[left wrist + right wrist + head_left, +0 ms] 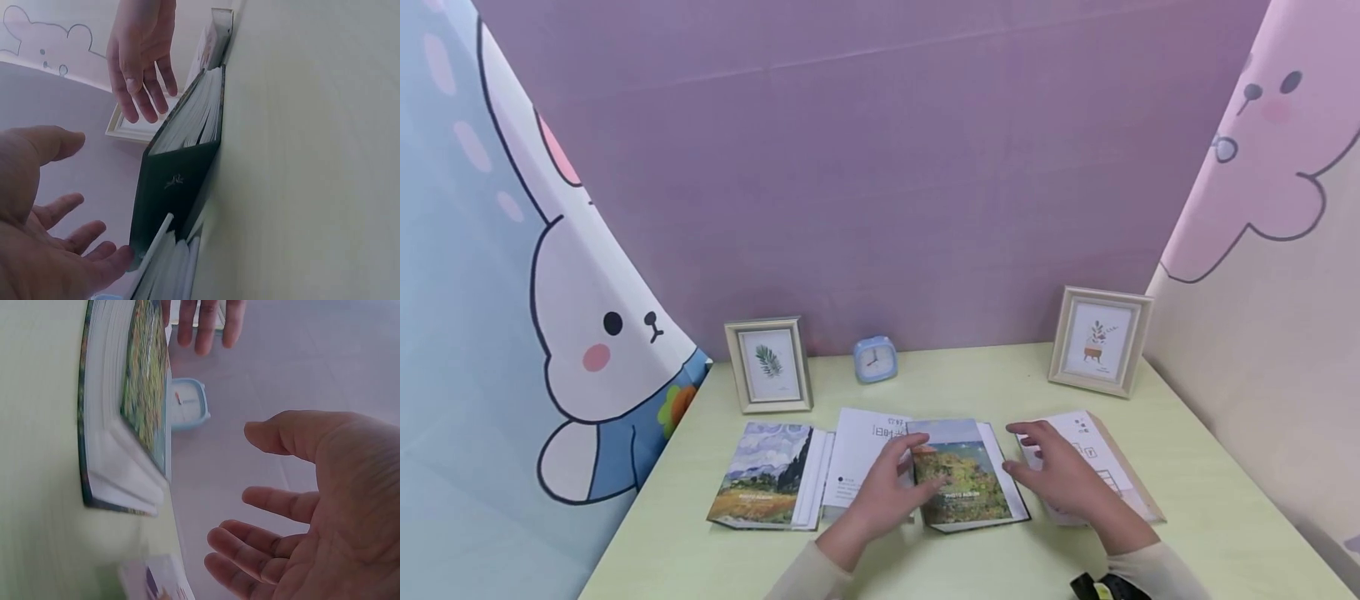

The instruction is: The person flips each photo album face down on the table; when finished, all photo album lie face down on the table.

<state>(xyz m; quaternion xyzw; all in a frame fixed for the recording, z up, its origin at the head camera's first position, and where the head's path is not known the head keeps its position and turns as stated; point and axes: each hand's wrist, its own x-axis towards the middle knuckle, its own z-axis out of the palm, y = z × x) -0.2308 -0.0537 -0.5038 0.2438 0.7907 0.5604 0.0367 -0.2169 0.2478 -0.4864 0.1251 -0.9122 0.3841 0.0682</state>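
Note:
A photo album [962, 479] with a garden painting on its cover lies between my hands, its pages slightly fanned. At its left side is my left hand [883, 492], fingers loosely spread, fingertips overlapping the cover's edge. In the left wrist view the album's dark green spine [172, 181] faces this hand. My right hand [1060, 475] hovers with parted fingers to the right of the album, over a white book [1078, 433] with line drawings and a brown edge. From the right wrist view, a gap shows between the right fingers [281, 503] and the album's page side.
Left of the album lie a white book [853, 450] with printed characters and another photo album [767, 471] with a landscape cover. Behind them stand a framed leaf print [770, 367], a blue alarm clock [875, 360] and a framed plant print [1097, 342]. A purple backdrop [887, 183] borders the table.

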